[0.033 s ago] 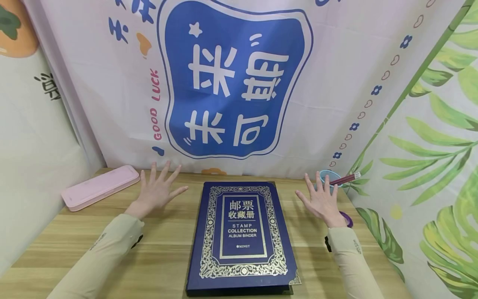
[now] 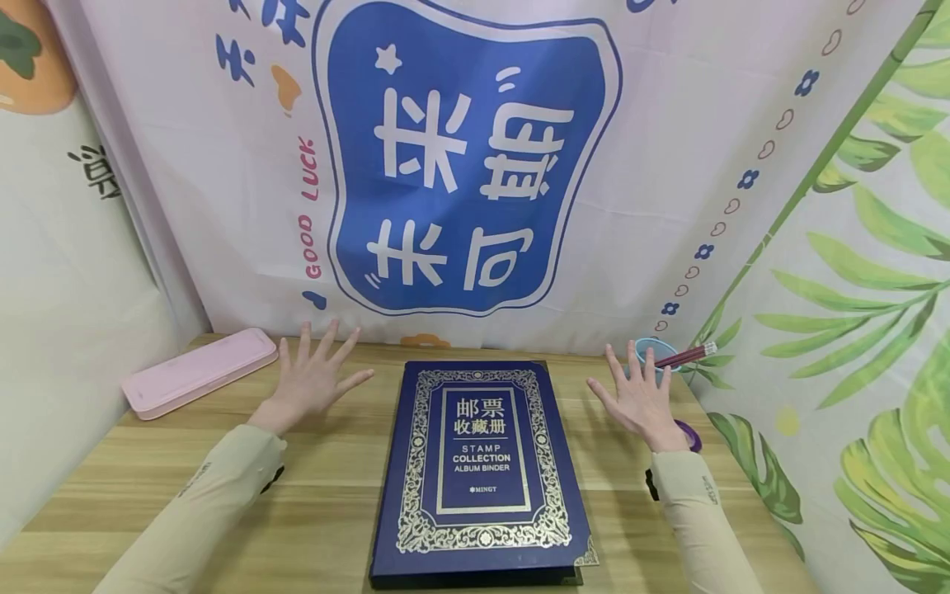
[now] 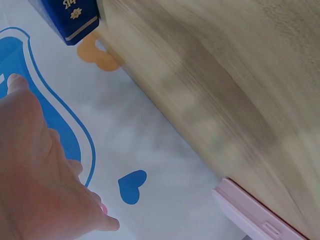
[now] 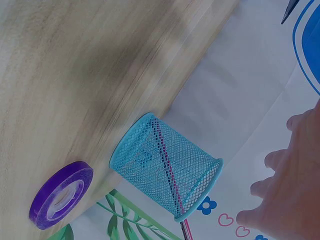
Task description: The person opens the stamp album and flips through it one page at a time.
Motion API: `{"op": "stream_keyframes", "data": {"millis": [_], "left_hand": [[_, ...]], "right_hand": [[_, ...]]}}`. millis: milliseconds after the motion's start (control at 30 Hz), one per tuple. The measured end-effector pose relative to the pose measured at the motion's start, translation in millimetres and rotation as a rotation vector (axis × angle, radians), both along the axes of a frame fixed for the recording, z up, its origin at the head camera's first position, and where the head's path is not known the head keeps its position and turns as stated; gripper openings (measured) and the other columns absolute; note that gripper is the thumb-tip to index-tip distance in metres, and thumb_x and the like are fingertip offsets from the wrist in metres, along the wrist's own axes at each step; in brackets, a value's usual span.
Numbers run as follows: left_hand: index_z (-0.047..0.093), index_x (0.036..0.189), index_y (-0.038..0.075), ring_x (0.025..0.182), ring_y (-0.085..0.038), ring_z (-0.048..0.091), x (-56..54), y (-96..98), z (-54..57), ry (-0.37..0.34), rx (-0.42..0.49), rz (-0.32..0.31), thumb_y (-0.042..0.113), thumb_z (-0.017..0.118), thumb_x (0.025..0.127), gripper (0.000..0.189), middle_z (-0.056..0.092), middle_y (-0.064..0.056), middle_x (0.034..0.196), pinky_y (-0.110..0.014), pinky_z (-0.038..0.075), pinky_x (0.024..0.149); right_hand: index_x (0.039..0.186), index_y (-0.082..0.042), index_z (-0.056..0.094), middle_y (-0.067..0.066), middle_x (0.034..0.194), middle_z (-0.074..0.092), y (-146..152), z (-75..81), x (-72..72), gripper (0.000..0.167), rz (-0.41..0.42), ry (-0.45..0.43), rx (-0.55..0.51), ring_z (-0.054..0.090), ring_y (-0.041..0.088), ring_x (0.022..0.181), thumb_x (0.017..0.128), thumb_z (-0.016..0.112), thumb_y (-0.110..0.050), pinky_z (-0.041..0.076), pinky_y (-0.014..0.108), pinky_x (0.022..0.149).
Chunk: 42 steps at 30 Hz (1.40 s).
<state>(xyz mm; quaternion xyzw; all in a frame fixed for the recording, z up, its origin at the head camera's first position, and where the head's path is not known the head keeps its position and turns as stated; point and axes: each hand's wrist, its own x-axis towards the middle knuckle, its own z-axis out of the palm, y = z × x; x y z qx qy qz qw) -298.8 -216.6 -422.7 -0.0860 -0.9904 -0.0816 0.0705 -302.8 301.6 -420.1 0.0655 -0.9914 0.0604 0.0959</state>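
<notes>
A dark blue stamp album (image 2: 482, 450) with silver ornament lies closed in the middle of the wooden table. To its left my left hand (image 2: 312, 384) hovers with fingers spread, touching nothing. On the other side my right hand (image 2: 640, 400) is likewise spread and holds nothing. The left wrist view catches my left hand at its left edge and a corner of the album (image 3: 75, 22). In the right wrist view my right hand (image 4: 290, 185) appears at the right edge, apart from the blue mesh pen cup (image 4: 167, 165).
A pink pencil case (image 2: 200, 371) lies at the table's back left. Reddish pencils (image 2: 686, 355) lean in the pen cup at the back right, and a roll of purple tape (image 4: 61, 195) lies near it. A printed cloth (image 2: 245, 206) hangs along the back edge.
</notes>
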Motion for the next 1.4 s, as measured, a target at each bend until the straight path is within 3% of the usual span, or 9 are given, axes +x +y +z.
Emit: {"op": "stream_keyframes", "data": {"millis": [600,933,1133,1300,1400], "left_hand": [[0.011,0.161,0.026,0.148,-0.057,-0.010,2.6,2.6,5.3,0.014,-0.007,-0.011,0.071,0.039,0.095,0.084,-0.002,-0.017,0.167,-0.079,-0.007,0.110],[0.011,0.161,0.026,0.148,-0.056,-0.007,8.5,9.4,3.0,0.008,-0.003,-0.060,0.066,0.043,0.096,0.083,0.001,-0.017,0.167,-0.077,-0.004,0.112],[0.018,0.160,0.018,0.149,-0.056,0.001,20.0,20.1,-5.0,0.056,0.029,-0.167,0.058,0.050,0.097,0.082,0.007,-0.018,0.167,-0.076,0.004,0.113],[0.031,0.156,0.010,0.148,-0.055,0.014,43.0,36.5,-10.6,0.112,0.027,-0.311,0.054,0.059,0.093,0.082,0.018,-0.019,0.164,-0.072,0.017,0.113],[0.033,0.154,0.008,0.147,-0.053,0.018,58.7,48.6,-14.3,0.108,0.027,-0.380,0.055,0.060,0.091,0.084,0.020,-0.019,0.163,-0.070,0.021,0.113]], "right_hand": [[0.160,-0.016,0.016,0.024,0.166,-0.002,0,3.0,1.3,0.080,-0.005,-0.029,-0.014,-0.007,0.053,0.150,0.099,0.034,-0.064,-0.003,0.077,0.113],[0.160,-0.015,0.015,0.025,0.165,-0.002,-3,5.0,3.3,0.080,0.000,-0.031,-0.009,-0.003,0.053,0.150,0.100,0.032,-0.065,0.000,0.076,0.114],[0.160,-0.013,0.015,0.025,0.165,-0.001,-10,4.4,5.0,0.081,0.025,-0.039,-0.052,-0.001,0.054,0.150,0.100,0.032,-0.065,0.005,0.075,0.115],[0.158,-0.007,0.020,0.027,0.164,0.007,-17,2.3,6.6,0.078,0.065,-0.048,-0.096,0.007,0.056,0.149,0.101,0.038,-0.057,0.010,0.072,0.116],[0.156,-0.001,0.023,0.031,0.162,0.013,-21,-0.9,7.7,0.077,0.109,-0.057,-0.102,0.014,0.057,0.147,0.103,0.038,-0.055,0.015,0.069,0.117]]}}
